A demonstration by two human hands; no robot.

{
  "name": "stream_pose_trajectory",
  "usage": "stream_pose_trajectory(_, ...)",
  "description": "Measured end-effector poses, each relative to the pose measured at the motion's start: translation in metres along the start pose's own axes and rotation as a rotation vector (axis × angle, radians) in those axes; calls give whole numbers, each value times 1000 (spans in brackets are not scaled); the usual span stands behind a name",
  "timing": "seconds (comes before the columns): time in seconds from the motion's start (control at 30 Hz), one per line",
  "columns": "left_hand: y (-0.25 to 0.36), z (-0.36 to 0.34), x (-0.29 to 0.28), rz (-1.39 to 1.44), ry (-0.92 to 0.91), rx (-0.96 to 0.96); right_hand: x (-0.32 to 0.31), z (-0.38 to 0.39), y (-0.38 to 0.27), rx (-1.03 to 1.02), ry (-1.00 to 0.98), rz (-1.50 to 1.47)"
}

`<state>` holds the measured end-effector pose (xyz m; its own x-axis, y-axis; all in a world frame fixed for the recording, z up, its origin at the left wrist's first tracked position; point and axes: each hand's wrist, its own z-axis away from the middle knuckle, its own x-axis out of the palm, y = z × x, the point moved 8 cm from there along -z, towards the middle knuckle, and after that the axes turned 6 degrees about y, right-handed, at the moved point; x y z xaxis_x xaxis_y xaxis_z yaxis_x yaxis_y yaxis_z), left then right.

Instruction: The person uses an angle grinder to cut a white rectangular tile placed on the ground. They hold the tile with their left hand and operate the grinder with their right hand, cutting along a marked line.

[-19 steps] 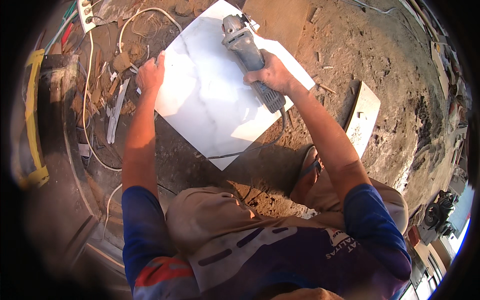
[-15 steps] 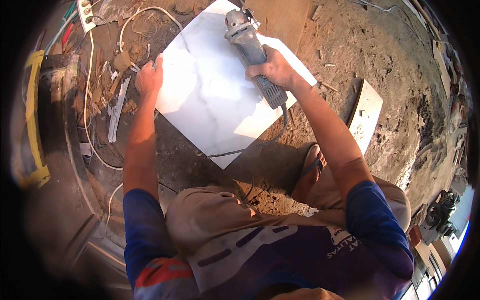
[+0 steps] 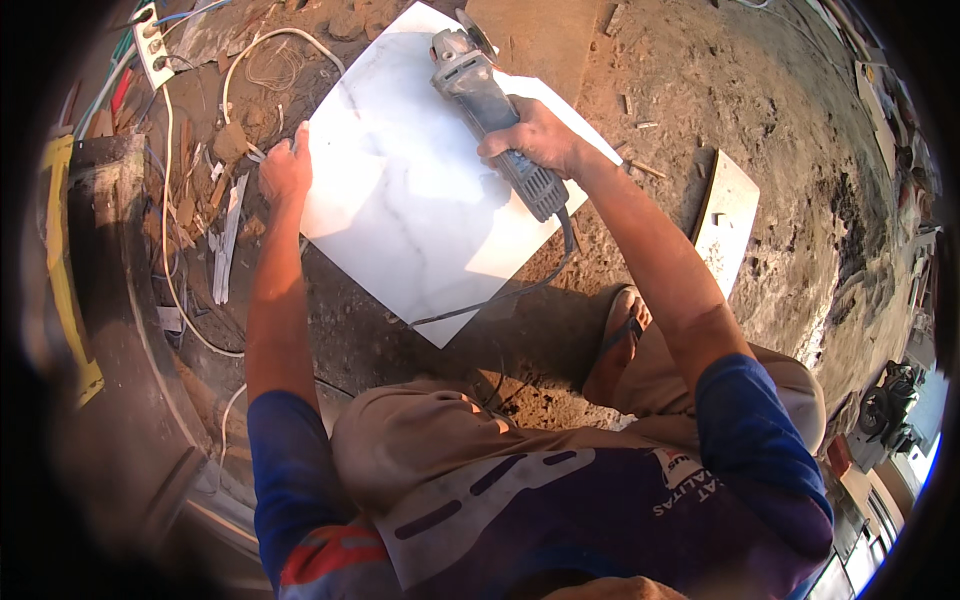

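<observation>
A large white tile with faint grey veining lies on the ground in front of me, its corners pointing near and far. At its left corner is my left hand, closed on the tile's edge with the thumb near the corner. My right hand is wrapped round the body of a grey angle grinder, which is over the tile's right part. The grinder's thin disc shows at its far end, near the tile's far right edge. Its black cord trails across the tile's near corner.
A white power strip with plugs is at the far left, and a pale cable loops down from it. Wood scraps litter the ground there. A brown board lies beyond the tile. An offcut lies right, near my sandalled foot.
The whole view has shifted slightly, so the tile and both hands appear farther left. The grinder has turned a little and more of its disc shows. Both hands keep their hold.
</observation>
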<state>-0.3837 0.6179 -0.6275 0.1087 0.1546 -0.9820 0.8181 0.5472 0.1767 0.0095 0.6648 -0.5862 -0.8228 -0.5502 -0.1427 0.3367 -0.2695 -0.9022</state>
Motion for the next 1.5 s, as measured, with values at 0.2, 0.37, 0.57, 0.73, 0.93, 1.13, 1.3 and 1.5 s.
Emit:
stream_pose_trajectory(0.2,2,-2,3,-1,11,9,-6,-3,4,17,15,114)
stream_pose_trajectory(0.37,-2,-2,3,4,17,30,1,0,-1,43,-21,75)
stream_pose_trajectory(0.57,0,0,-2,31,51,29,0,-4,5,19,3,48)
stream_pose_trajectory(0.73,0,1,-1,23,32,13,0,-3,1,37,2,114)
stream_pose_trajectory(0.93,-2,-1,1,15,43,54,0,5,-11,38,16,120)
stream_pose_trajectory(1.13,10,4,-4,30,12,43,-4,5,-5,69,37,98)
stream_pose_trajectory(1.3,8,3,-5,34,-24,31,-4,1,-4,102,26,142)
stream_pose_trajectory(1.5,10,1,-2,52,-8,29,-4,-1,4,135,31,97)
